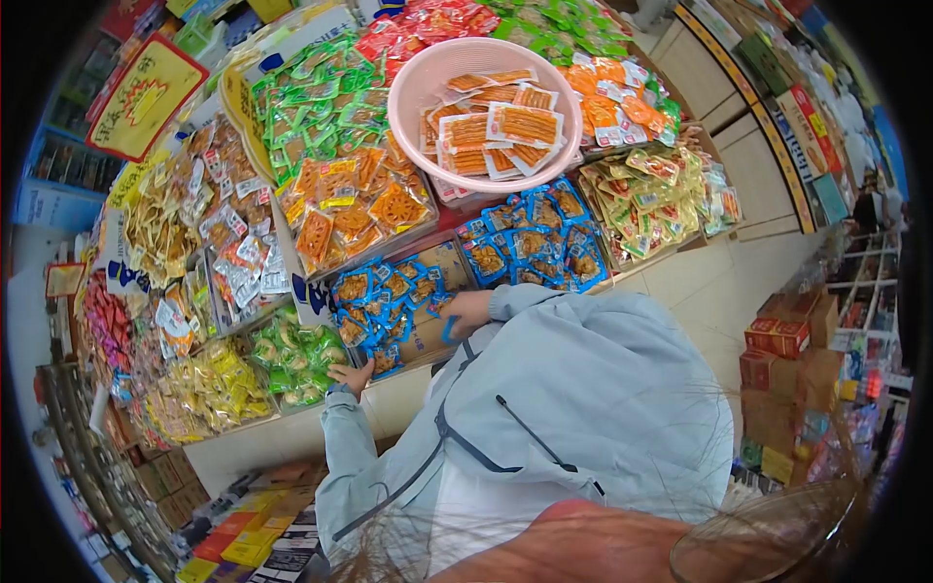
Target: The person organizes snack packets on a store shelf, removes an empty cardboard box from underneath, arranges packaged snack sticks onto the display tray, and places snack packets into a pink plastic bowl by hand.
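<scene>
My left hand (pixel 352 375) rests at the front edge of the display, by the corner between blue packets (pixel 374 309) and green packets (pixel 297 358). Its thumb and fingers are apart and nothing shows in it. Reaching into a cardboard box (pixel 440 260), my right hand (pixel 468 313) has its fingers stretched toward the right side of the blue packets, close to or touching them. Its fingertips are partly hard to make out. The blue packets, with brown food showing through, lie heaped on the left of this box, and bare cardboard shows on its right.
More blue packets (pixel 535 236) fill the neighbouring box. Behind stands a pink basket (pixel 400 102) holding orange stick snacks (pixel 501 124). Orange packets (pixel 355 204), gold packets (pixel 646 199) and yellow packets (pixel 209 387) surround the spot. Stacked cartons (pixel 777 340) stand at the right.
</scene>
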A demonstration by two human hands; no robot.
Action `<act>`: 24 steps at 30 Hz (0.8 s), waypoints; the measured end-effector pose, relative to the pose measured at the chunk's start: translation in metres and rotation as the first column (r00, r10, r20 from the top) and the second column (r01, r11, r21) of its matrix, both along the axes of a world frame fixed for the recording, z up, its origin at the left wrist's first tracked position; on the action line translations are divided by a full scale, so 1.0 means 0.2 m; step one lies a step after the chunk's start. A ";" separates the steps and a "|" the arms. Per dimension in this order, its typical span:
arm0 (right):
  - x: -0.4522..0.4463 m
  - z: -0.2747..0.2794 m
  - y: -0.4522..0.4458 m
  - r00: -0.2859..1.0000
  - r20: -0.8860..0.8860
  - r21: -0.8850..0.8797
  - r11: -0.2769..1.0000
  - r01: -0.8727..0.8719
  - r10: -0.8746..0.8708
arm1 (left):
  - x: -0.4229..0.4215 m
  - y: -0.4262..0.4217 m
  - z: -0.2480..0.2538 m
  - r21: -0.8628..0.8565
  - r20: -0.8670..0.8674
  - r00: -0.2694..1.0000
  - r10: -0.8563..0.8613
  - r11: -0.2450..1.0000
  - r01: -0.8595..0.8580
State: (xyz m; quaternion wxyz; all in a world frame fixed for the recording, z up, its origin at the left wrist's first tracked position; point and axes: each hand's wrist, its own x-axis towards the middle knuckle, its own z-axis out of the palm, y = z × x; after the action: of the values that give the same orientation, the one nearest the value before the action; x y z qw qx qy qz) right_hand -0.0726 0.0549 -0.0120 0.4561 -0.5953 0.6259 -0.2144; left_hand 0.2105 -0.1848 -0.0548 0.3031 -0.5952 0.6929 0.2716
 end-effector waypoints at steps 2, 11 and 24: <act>-0.08 0.05 0.04 0.969 0.121 -0.027 0.975 0.221 -0.216 | 0.02 0.00 -0.05 -0.024 -0.067 0.998 0.014 1.000 -0.016; -0.49 0.21 0.69 0.480 -0.026 -0.088 0.480 0.873 -0.877 | 0.10 -0.07 -0.19 -0.060 -0.040 0.999 -0.030 0.998 0.027; -0.35 0.17 0.55 0.208 -0.387 -0.718 0.435 0.544 -0.898 | 0.07 -0.01 -0.12 -0.050 -0.079 0.997 -0.019 0.999 0.015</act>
State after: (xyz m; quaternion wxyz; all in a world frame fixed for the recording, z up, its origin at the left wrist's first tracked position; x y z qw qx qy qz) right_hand -0.1422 0.1654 0.0222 -0.1469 -0.3277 0.8907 -0.2787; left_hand 0.2242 -0.1860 -0.0783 0.2627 -0.5854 0.7159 0.2753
